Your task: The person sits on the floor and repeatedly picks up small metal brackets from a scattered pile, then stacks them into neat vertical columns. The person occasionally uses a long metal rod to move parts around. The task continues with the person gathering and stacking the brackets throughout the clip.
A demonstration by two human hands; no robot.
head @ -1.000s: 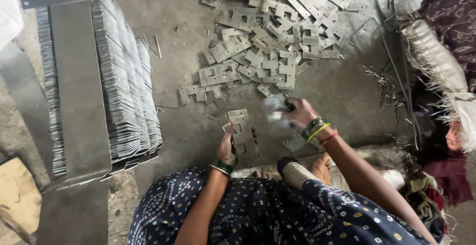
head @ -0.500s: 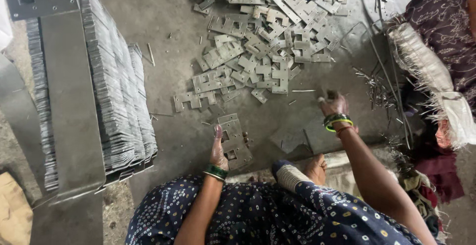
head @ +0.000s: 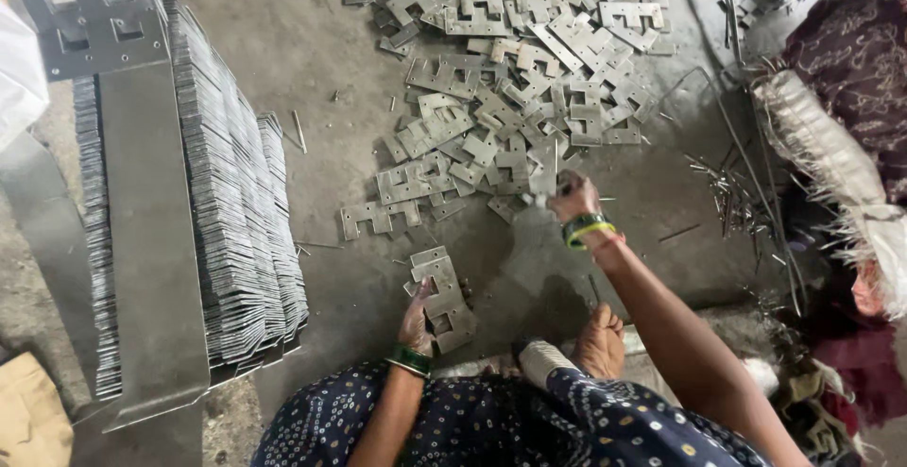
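Right hand [head: 573, 197] has reached the loose plates [head: 529, 80].

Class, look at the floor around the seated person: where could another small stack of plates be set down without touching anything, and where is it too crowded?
Free: bare floor between the upright row of plates and the loose pile; also beside the right hand. Crowded: the pile itself.

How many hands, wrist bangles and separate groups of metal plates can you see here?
Hands: 2, the left hand on the small stack of plates and the right hand at the loose pile of plates.
Green bangles: 2, left bangle, right bangle.
Plate groups: 3, counting the long upright row of plates.
Total: 7
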